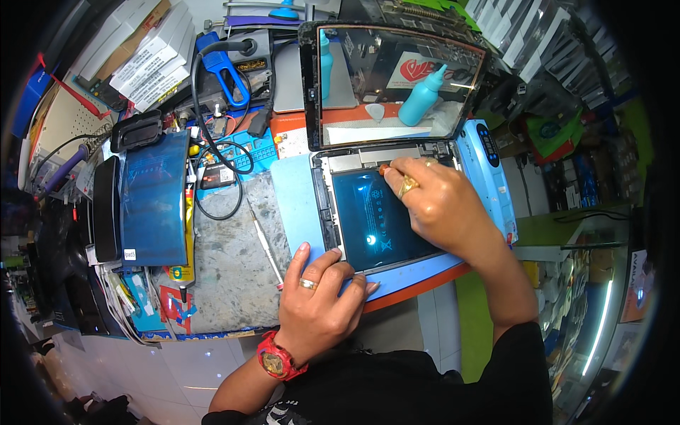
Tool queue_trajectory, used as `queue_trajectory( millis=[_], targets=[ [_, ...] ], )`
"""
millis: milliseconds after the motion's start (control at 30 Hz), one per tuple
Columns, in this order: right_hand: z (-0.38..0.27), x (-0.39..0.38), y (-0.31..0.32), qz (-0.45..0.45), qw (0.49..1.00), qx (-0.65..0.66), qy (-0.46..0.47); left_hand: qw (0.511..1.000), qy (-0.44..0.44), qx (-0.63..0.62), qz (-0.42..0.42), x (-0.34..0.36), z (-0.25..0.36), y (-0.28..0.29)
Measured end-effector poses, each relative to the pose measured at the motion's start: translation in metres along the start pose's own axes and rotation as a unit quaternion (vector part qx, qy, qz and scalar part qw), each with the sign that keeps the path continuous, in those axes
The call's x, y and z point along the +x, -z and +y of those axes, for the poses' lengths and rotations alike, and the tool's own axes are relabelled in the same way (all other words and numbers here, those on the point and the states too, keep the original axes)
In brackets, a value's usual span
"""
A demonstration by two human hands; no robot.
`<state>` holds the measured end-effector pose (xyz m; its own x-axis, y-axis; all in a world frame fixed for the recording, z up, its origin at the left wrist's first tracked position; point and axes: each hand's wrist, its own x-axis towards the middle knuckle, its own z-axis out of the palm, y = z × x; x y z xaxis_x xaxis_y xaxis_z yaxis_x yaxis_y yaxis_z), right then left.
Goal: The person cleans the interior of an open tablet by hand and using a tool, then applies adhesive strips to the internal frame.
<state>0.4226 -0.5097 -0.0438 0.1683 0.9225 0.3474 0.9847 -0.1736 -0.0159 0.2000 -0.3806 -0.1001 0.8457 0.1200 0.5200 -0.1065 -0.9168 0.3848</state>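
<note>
An opened tablet lies before me, with a large dark blue battery filling much of its casing. Its framed glass panel stands raised at the far edge. My right hand bends over the upper part of the casing, fingers pinching a small orange-brown piece whose lower end is hidden. At the near left corner, my left hand rests on the tablet's edge and the light blue surface under it, fingers apart and holding nothing. A slim white pen-like tool lies left of it.
A light blue device with a dark display sits right of the tablet. A turquoise bottle shows through the glass. Leftward are a blue flat panel, a black cable, a yellow tube and stacked white boxes.
</note>
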Motion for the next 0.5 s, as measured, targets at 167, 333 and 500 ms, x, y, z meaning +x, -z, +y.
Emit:
queue_trajectory(
  millis=[167,333,500],
  targets=[
    [-0.009,-0.02,-0.018,0.066,0.998,-0.014,-0.009,1.0,0.0,-0.003,0.001,0.001,0.0,-0.001],
    [-0.003,-0.021,-0.02,0.097,0.995,0.019,-0.028,0.998,0.03,-0.007,-0.05,0.01,0.005,0.014],
    [0.002,-0.021,-0.015,0.061,0.991,0.079,-0.092,0.993,0.058,-0.024,-0.104,0.032,0.012,0.03]
  ],
)
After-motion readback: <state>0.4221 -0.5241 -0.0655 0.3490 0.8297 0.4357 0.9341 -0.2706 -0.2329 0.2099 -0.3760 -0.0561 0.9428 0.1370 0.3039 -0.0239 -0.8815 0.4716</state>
